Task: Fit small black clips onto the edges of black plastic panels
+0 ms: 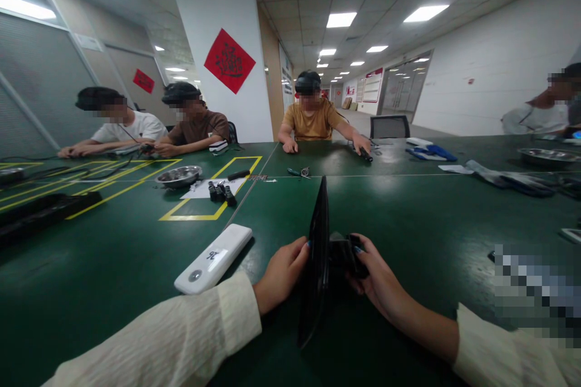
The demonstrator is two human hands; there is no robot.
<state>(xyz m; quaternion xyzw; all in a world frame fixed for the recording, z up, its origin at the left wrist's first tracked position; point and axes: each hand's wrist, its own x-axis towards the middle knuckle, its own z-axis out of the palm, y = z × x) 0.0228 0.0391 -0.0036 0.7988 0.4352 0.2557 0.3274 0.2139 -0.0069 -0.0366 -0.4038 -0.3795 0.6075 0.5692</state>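
A thin black flat panel (320,254) stands almost edge-on in front of me, tilted slightly, like a small screen or tablet. From its right side juts a chunky black mount (347,254). My left hand (284,269) pinches the panel from the left, its thumb along the face and the other fingers partly hidden. Around the mount curl the fingers of my right hand (374,269), thumb on top. A white power bank (215,259), marked with handwriting, lies on the green table left of my left hand.
Beyond lie black binoculars-like parts (222,192) on white paper, a metal bowl (178,176) and green-handled pliers (298,172). Gloves (508,180) are at the right. A person in a mustard shirt (313,121) sits opposite, a hand on a dark tool; others sit at both sides.
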